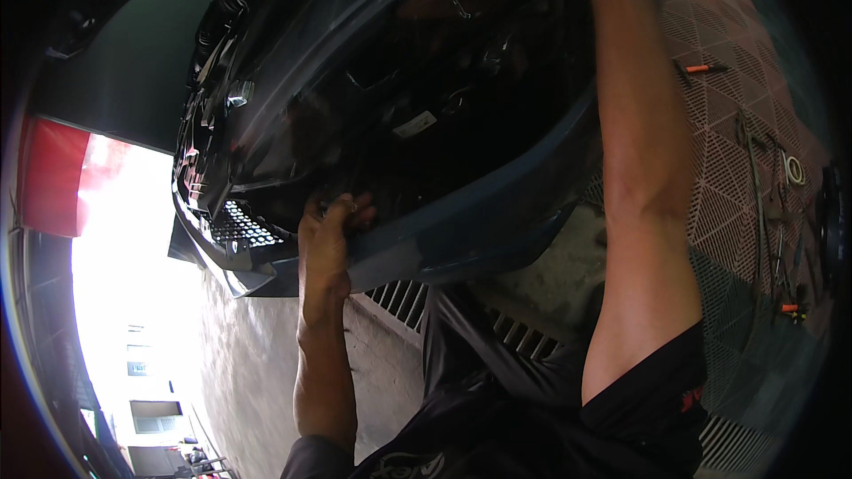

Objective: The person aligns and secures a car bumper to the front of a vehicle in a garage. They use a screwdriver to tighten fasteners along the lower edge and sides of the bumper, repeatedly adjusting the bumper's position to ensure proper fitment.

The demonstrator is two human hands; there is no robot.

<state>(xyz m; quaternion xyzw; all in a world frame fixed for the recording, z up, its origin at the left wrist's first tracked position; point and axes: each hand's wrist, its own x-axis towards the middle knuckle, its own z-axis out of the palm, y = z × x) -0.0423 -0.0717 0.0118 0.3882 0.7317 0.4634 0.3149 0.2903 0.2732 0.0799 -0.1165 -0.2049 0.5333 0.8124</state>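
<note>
A dark blue car body panel (470, 213), with a long curved lower edge, spans the upper middle around a dark recess. My left hand (330, 232) reaches over this edge near its left end, beside the black mesh grille (240, 223). Its fingers are curled together on the recess side; whatever they grip is too dark to make out. My right forearm stretches up along the panel's right end and leaves at the upper border, where the hand is cut off. Inside the recess, a small pale label (414, 124) shows among black parts.
Floor drain grating (399, 306) runs beneath the panel, near my legs. To the right, an orange-handled tool (701, 68), a tape roll (794, 170) and several long tools lie on patterned floor tiles (710, 160). A red panel (55, 177) stands at the far left by bright daylight.
</note>
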